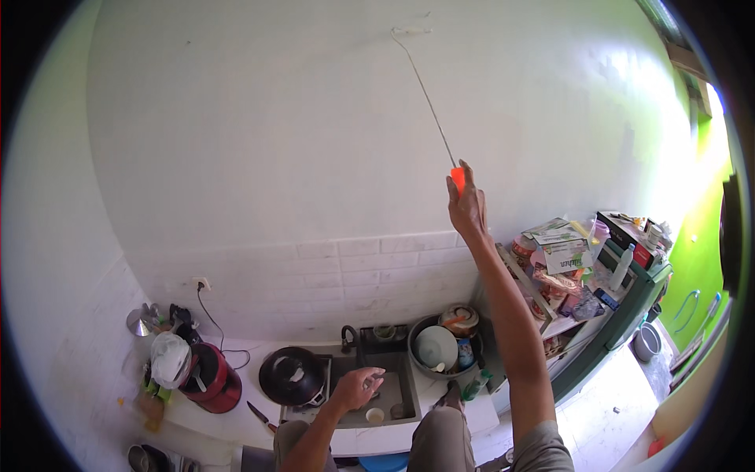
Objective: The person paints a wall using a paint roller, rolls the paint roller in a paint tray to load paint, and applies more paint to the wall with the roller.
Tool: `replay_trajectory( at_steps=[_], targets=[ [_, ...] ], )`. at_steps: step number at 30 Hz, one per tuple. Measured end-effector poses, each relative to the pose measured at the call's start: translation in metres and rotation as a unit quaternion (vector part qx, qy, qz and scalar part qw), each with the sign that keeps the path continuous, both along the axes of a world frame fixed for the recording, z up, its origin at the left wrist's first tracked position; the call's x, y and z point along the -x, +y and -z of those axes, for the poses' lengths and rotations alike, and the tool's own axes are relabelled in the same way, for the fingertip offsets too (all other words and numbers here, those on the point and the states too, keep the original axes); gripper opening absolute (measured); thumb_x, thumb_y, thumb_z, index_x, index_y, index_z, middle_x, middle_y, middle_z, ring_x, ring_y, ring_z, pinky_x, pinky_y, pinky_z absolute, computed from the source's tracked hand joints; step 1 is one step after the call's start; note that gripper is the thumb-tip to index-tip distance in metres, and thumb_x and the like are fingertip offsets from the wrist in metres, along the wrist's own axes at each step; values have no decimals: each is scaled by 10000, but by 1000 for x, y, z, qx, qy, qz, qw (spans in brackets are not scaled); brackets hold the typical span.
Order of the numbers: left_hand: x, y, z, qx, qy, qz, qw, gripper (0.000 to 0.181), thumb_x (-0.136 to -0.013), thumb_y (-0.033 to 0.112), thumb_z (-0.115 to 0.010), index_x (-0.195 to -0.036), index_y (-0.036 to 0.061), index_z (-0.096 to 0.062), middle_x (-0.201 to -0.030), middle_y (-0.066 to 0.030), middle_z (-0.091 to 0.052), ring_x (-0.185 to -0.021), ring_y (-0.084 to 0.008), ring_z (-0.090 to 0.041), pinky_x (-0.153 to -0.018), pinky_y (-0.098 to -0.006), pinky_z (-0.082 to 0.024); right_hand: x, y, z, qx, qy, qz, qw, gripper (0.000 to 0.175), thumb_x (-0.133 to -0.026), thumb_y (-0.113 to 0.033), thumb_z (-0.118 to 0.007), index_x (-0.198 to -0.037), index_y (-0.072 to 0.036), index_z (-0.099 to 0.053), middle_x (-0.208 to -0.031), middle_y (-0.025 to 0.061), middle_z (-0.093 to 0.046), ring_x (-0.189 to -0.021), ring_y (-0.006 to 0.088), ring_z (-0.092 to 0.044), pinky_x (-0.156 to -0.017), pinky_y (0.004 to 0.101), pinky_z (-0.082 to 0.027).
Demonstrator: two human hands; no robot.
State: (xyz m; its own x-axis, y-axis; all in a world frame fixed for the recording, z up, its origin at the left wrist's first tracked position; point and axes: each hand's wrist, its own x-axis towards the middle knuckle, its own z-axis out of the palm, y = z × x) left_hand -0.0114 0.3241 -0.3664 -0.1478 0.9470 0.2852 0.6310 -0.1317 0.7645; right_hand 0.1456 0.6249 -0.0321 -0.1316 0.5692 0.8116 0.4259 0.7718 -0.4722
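My right hand [468, 203] is closed around the orange handle of a long-framed paint roller [426, 97], raised in front of me. Its small white roller sleeve [413, 30] is against the pale wall [265, 135], near the top of the view. My left hand [358, 389] is low over the sink [389, 407], with its fingers apart and nothing seen in it. Beside that hand stands a black faucet [355, 345]. A small pale cup [375, 416] sits in the sink below the fingers.
Left of the sink are a black wok [293, 376], a knife [261, 416] and a red rice cooker [215, 377] below a wall socket [201, 284]. A basin of dishes [416, 336] and a green bottle [476, 384] lie right; beyond stands a cluttered refrigerator [613, 339].
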Motion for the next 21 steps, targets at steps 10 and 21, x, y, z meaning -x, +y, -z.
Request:
replay_trajectory(
  at_steps=[10, 21],
  targets=[
    [3, -3, 1, -34, -17, 5, 999, 305, -976, 215, -736, -1248, 77, -723, -1090, -141, -782, -909, -276, -781, -787, -392, -608, 56, -27, 41, 24, -14, 21, 999, 488, -1113, -251, -490, -1489, 39, -380, -740, 310, -684, -717, 532, -685, -653, 617, -532],
    [10, -7, 6, -27, -3, 8, 1000, 317, -986, 251, -720, -1271, 112, -723, -1128, -121, -781, -943, -265, -776, -798, -401, -608, 26, -26, 27, -36, -96, 61, 993, 494, -1097, -211, -509, -1435, 111, -351, -729, 323, -671, -684, 530, -683, -598, 599, -535]
  ],
)
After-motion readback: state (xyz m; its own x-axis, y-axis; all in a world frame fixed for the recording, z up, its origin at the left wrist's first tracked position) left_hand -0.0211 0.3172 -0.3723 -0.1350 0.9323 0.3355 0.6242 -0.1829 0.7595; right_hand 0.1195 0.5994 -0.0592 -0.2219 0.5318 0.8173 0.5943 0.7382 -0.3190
